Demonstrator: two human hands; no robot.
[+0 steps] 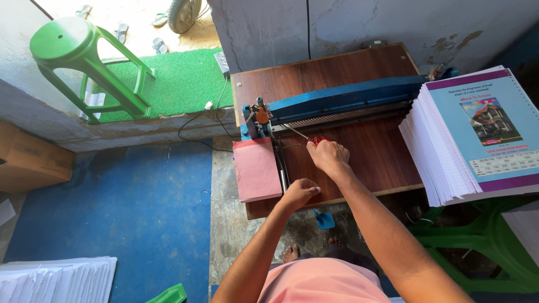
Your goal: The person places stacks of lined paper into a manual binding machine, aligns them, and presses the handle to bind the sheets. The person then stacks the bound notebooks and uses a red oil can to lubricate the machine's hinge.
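A blue punching machine (348, 98) sits on a brown wooden table (387, 163). My left hand (300, 192) is closed around the grey lever bar (282, 171) at the machine's left side, near the table's front edge. My right hand (327, 155) grips a red-handled tool (318, 139) whose thin metal shaft (295, 131) points toward the machine's comb teeth. A pink pad (256, 169) lies at the table's left end, beside the lever.
A tall stack of punched notebooks (471, 140) with a printed cover rests at the right on a green stool. Another green stool (84, 62) stands upper left. A cardboard box (31, 160), white paper stacks (56, 279) and a blue floor mat (123, 213) lie left.
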